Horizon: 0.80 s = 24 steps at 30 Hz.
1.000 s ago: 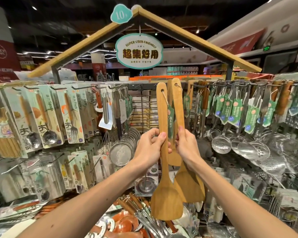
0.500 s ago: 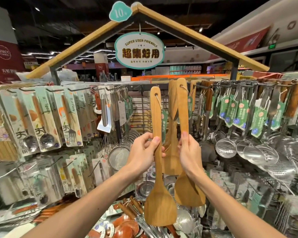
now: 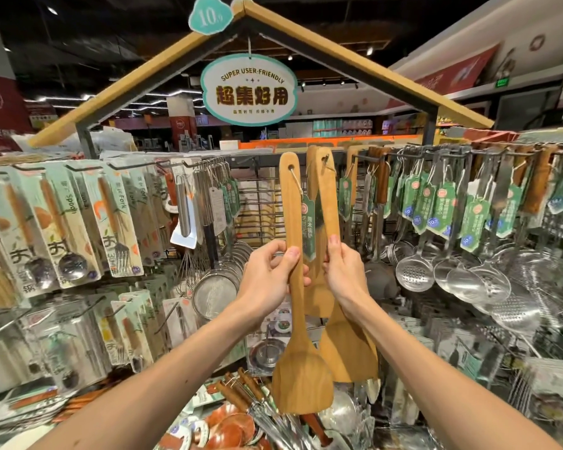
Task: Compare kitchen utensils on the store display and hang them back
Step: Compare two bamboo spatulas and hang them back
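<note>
Two wooden spatulas are held upright side by side in front of the display, blades down. My left hand (image 3: 268,280) grips the handle of the left spatula (image 3: 298,368), which carries a green tag (image 3: 308,230) on a string. My right hand (image 3: 345,274) grips the handle of the right spatula (image 3: 348,352); its top lies by the hanging rail, and I cannot tell whether it is on a hook. Another wooden spatula (image 3: 316,287) hangs behind them.
Steel skimmers and ladles (image 3: 415,274) with green tags hang on hooks to the right. Packaged spoons and forks (image 3: 117,222) and mesh strainers (image 3: 215,293) hang to the left. Whisks and red-brown dishes (image 3: 234,427) lie below. A sign (image 3: 248,89) hangs under the wooden roof frame.
Both hands and their spatulas stay together in front of the rack; the left spatula has shifted slightly left and lower, away from the right one.
</note>
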{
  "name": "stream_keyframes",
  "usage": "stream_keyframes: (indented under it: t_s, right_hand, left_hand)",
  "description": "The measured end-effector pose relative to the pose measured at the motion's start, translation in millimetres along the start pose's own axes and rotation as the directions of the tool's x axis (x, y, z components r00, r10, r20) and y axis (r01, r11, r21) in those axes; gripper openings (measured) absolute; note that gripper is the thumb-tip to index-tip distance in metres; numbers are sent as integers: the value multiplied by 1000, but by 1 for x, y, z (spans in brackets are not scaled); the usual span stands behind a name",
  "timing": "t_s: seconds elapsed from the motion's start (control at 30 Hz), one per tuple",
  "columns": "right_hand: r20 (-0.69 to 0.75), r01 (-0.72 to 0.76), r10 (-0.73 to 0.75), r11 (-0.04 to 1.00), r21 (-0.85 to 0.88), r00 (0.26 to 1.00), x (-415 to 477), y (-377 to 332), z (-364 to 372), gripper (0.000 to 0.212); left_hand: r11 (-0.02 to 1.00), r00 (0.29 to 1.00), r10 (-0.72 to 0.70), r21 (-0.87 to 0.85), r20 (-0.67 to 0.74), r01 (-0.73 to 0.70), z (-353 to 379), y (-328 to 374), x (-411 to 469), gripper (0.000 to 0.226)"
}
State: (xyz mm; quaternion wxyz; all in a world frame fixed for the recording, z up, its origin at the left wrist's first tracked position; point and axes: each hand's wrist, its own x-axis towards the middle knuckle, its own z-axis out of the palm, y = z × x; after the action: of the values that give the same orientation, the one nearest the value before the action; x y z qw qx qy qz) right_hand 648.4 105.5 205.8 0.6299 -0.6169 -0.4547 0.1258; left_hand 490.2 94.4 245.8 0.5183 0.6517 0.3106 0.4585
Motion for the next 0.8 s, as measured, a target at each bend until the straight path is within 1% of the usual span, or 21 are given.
stream_keyframes:
  t_s: [0.1, 0.2, 0.33, 0.37, 0.4, 0.47, 0.5, 0.53, 0.6, 0.67, 0.73, 0.8]
  right_hand:
    - [50, -84, 84, 996, 3, 995, 11, -6, 5, 50]
    - [104, -124, 126, 992, -20, 987, 16, -9, 7, 52]
    - [160, -188, 183, 982, 16, 970, 19, -7, 2, 54]
    - [170, -195, 193, 981, -5, 966, 19, -7, -1, 56]
    - [171, -195, 203, 979, -61, 964, 19, -7, -5, 58]
    - [113, -181, 208, 960, -213, 971, 14, -7, -14, 61]
    - [64, -170, 193, 951, -260, 979, 10, -10, -19, 58]
    - [21, -145, 156, 954, -261, 988, 5, -14, -24, 52]
    - [4, -38, 39, 986, -161, 999, -3, -29, -31, 45]
    - [70, 83, -82, 996, -11, 994, -9, -49, -35, 48]
    - [108, 160, -165, 986, 48, 980, -9, -63, -38, 46]
    - [74, 214, -214, 977, 9, 974, -3, -71, -42, 37]
  left_hand:
    - [1000, 1000, 9, 27, -6, -9, -1, 2, 2, 23]
    - [999, 1000, 22, 48, -4, -21, -2, 4, 4, 21]
    - [997, 1000, 22, 75, 11, -23, -3, 3, 4, 20]
    - [997, 1000, 23, 79, 13, -24, -4, 2, 5, 19]
    - [995, 999, 29, 94, 13, -30, -4, 2, 4, 19]
    - [984, 998, 56, 170, 0, -55, -5, 1, 4, 20]
    - [977, 998, 66, 204, -8, -63, -5, -1, 4, 21]
    - [974, 998, 66, 220, -14, -62, -6, -3, 5, 22]
    - [974, 998, 63, 219, -17, -57, -5, -5, 7, 18]
    - [982, 998, 63, 181, -15, -59, -1, -4, 9, 12]
    - [983, 997, 75, 168, -15, -72, 5, 1, 10, 25]
    - [976, 994, 113, 188, -3, -111, 9, 7, 12, 39]
